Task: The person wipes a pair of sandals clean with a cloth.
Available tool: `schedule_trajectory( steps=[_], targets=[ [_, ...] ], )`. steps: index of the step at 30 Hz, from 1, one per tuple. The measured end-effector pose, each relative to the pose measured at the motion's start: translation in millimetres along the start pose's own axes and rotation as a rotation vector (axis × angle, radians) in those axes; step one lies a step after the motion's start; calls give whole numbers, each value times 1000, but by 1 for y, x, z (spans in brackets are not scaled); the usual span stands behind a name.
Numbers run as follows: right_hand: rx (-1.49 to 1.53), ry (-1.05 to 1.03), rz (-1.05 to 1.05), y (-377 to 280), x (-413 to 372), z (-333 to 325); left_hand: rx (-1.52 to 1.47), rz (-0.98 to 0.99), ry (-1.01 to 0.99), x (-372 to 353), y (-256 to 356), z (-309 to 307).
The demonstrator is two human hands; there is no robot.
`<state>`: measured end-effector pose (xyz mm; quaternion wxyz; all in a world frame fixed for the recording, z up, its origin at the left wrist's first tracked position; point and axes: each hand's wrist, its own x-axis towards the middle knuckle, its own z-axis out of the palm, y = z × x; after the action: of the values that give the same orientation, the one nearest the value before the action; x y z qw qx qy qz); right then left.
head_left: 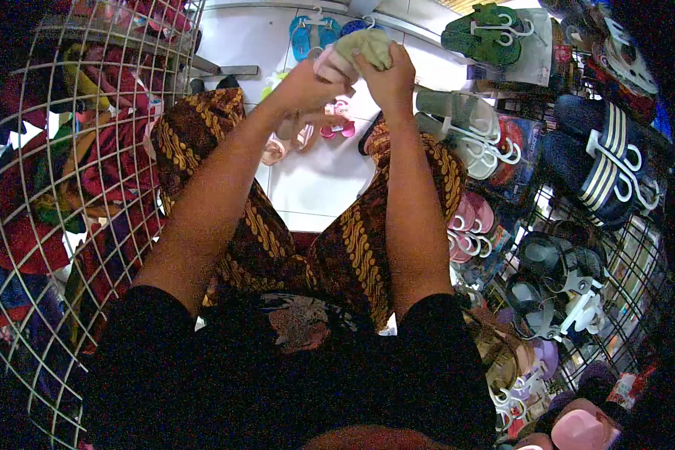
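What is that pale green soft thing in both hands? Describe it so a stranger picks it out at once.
Look past the wire rack of hung sandals to the white tiled floor at top centre. Above it, the left hand and right hand clasp the pale green soft thing, seemingly footwear. Unlike the dark green pair nearby, it is on no hanger.

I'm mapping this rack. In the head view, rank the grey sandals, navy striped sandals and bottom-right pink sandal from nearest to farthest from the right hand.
1. Grey sandals, just right of the right hand, which holds a pale green item.
2. Navy striped sandals, farther right, at mid-height.
3. Pink sandal, bottom right corner, farthest.
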<state>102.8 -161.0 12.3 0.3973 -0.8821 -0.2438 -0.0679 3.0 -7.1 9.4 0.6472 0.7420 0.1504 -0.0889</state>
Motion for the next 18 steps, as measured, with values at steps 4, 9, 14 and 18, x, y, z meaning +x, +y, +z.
schedule_trajectory(
  steps=[4,9,14,18],
  targets=[
    [-54,-169,279,10,9,-7,-107,-109,47,-6,15,-7],
    [-61,-124,206,0,4,-10,49,40,15,-7,8,3],
    [30,-135,319,-2,6,-11,-112,-83,139,-11,26,-7],
    [6,-237,280,-8,5,-13,60,-56,-29,-8,13,-4]
  ],
)
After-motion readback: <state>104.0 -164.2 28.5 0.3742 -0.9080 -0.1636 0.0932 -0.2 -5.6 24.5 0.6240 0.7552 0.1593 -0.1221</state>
